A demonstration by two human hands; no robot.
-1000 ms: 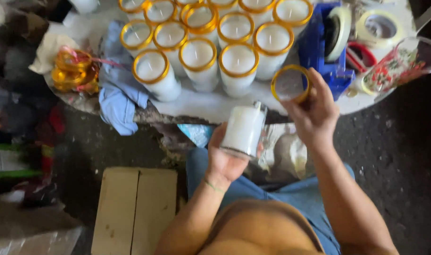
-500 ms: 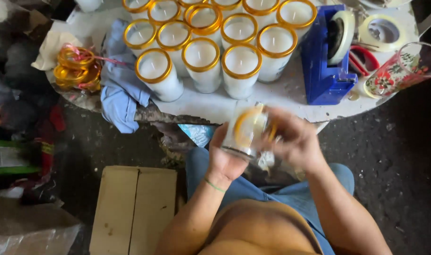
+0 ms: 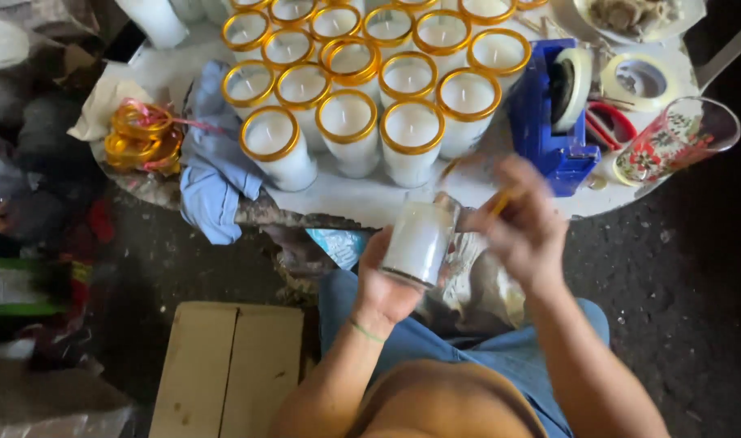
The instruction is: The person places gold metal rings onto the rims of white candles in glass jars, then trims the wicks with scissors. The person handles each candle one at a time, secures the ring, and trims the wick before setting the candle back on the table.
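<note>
- The white glass candle (image 3: 419, 242) sits tilted in the left hand (image 3: 386, 284), just below the bench edge and over the person's lap; the fingers wrap round its lower body and clamp it firmly.
- The right hand (image 3: 523, 223) is blurred at the candle's mouth, its fingers curled and pinching what looks like a gold band (image 3: 500, 201); I'd judge the step to be fitting that band onto the rim.
- To my eye the next move calls for the band to sit square on the rim while the left hand keeps the glass from turning.
- On the white bench (image 3: 338, 199), finished candles (image 3: 362, 89) with gold rims stand in close rows, touching one another.
- To their right a blue tape dispenser (image 3: 553, 134), a loose tape roll (image 3: 640, 79), red scissors (image 3: 609, 126) and a flowered glass (image 3: 674, 139) lying on its side.
- To their left a crumpled blue cloth (image 3: 212, 174) hangs over the edge, next to a heap of spare gold bands (image 3: 141, 136).
- Below, a cardboard box (image 3: 232, 369) rests on a dark, gritty floor (image 3: 678, 308), with dim clutter off to the left.
</note>
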